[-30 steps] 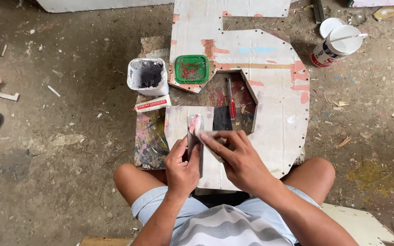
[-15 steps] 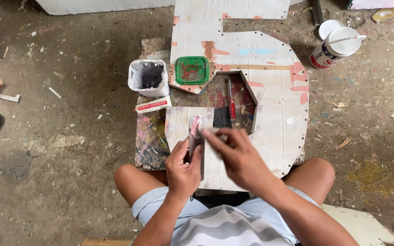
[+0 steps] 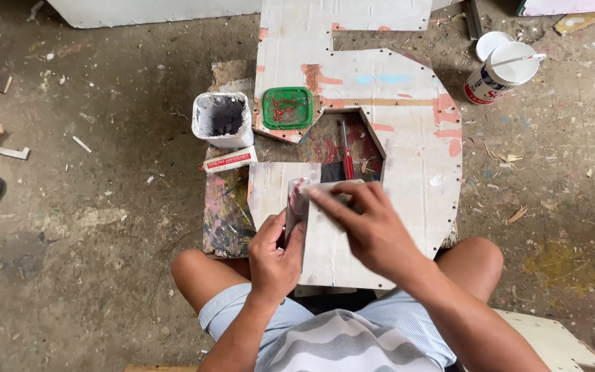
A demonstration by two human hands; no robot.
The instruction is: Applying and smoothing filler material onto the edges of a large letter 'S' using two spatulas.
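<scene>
Putty scraper [image 3: 296, 207] between both hands, over board edge [image 3: 270, 207].

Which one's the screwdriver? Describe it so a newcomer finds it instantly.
Start at the big whitish cut-out board lying on the floor before the seated person. In its angular notch, just beyond the right hand, lies the screwdriver. Its slim red handle sets it apart from the square green lid and the white tub to the left.

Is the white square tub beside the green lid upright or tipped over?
Upright: the white square tub stands on its base, its open mouth facing up, showing a dark grey inside.
</scene>
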